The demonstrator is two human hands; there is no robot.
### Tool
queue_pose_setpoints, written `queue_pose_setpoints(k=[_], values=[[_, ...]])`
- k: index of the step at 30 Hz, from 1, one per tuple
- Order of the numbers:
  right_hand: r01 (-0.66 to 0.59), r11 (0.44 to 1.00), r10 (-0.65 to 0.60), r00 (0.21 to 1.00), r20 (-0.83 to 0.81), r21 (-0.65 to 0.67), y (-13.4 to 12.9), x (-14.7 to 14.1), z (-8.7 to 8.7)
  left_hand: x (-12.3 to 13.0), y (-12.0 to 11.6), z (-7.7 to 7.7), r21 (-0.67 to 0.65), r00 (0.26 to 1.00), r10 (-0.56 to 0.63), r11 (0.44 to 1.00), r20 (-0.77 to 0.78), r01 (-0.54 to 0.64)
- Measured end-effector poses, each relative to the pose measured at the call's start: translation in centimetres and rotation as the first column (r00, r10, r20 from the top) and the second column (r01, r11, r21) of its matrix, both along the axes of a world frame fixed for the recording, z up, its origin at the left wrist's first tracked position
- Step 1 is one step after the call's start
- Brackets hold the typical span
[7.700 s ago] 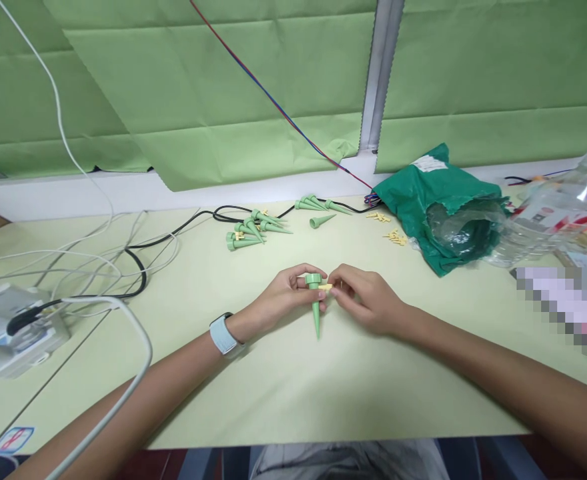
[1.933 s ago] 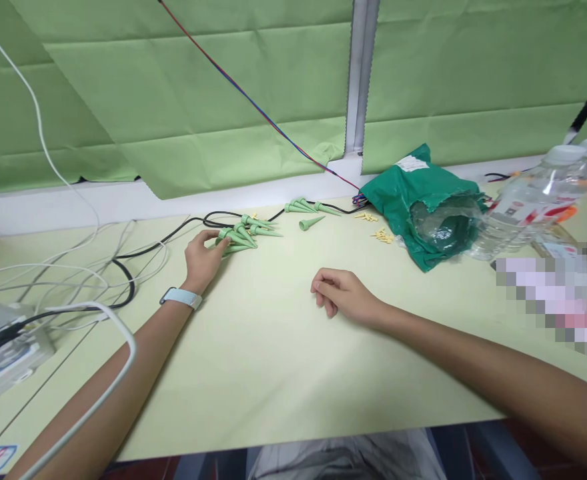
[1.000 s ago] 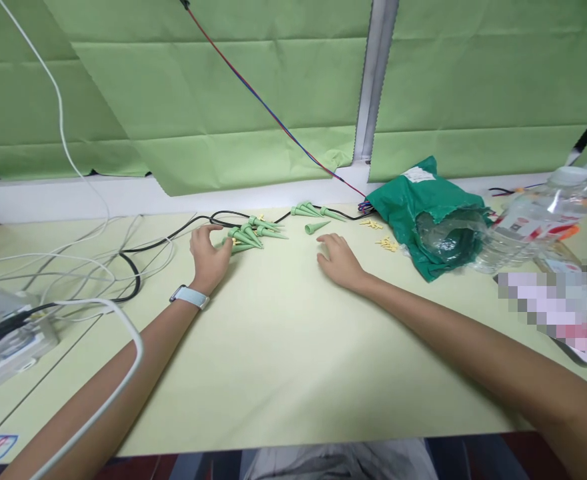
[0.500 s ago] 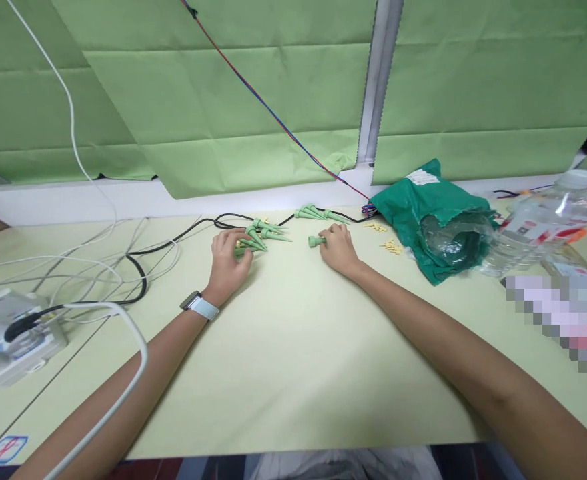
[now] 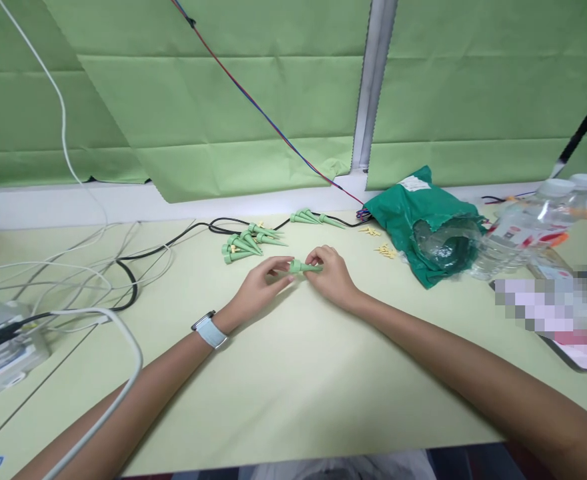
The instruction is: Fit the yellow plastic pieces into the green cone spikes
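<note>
A green plastic watering spike [image 5: 297, 267] lies level between my hands, just above the tabletop or on it; I cannot tell which. My right hand [image 5: 331, 275] is closed around its narrow stem, hiding the tip. The fingertips and thumb of my left hand [image 5: 266, 283] meet at the spike's wide end, one on each side. Behind my left hand lies a pile of similar green spikes [image 5: 243, 244], with small yellow bits among them. Farther back are several more spikes [image 5: 306, 217]. Two clusters of small yellow plastic pieces [image 5: 386, 251] rest to the right.
A torn green plastic bag [image 5: 398, 207] with clear wrap stands at the back right, beside clear bottles [image 5: 523, 223]. A blurred-out flat object [image 5: 548, 320] lies at right. White and black cables [image 5: 133, 280] and a white device [image 5: 13, 353] occupy the left.
My left hand has left the spike pile and moved right to the wide end of the held spike. My right hand has come slightly nearer with that spike.
</note>
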State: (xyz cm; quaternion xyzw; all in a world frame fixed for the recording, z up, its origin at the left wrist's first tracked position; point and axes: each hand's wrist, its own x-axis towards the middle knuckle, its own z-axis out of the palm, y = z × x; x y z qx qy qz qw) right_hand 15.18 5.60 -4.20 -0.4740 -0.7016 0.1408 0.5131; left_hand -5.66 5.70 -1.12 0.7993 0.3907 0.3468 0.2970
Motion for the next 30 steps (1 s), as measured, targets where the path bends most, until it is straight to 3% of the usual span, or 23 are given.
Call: queue_pose_setpoints(k=[3,8,15,23,26,28,30], values=[[-0.068,0.997,0.067,0.997,-0.038,-0.036,-2.0,-0.4,0.3,0.9,-0.8,0.2,-0.155,0.994,-0.066,0.985,0.082,0.078],[-0.079,0.989,0.07,0.995,-0.074,-0.126,-3.6,-0.7,0.3,0.8,-0.7,0.6,-0.295,0.96,-0.135,0.933,0.244,0.206],[-0.29,0.921,0.238,0.947,-0.215,-0.26,-3.0,-0.3,-0.2,-0.1,0.2,0.1,-0.415,0.929,-0.034,0.888,0.369,0.197],[-0.338,0.887,0.251,0.924,-0.289,-0.314,-3.1,-0.4,-0.3,0.2,0.4,-0.1,-0.544,0.858,0.097,0.807,0.505,0.229],[-0.236,0.91,0.163,0.96,-0.228,-0.341,-1.3,0.8,0.1,0.0,0.6,-0.1,-0.569,0.83,0.111,0.776,0.547,0.271],[-0.069,0.924,0.024,0.992,-0.125,-0.375,0.6,2.8,0.7,-0.1,0.8,-0.1,-0.583,0.813,0.117,0.754,0.571,0.301],[0.166,0.916,-0.134,0.985,0.111,-0.364,2.7,5.6,1.7,-0.3,0.9,-0.2,-0.593,0.808,0.117,0.741,0.578,0.316]])
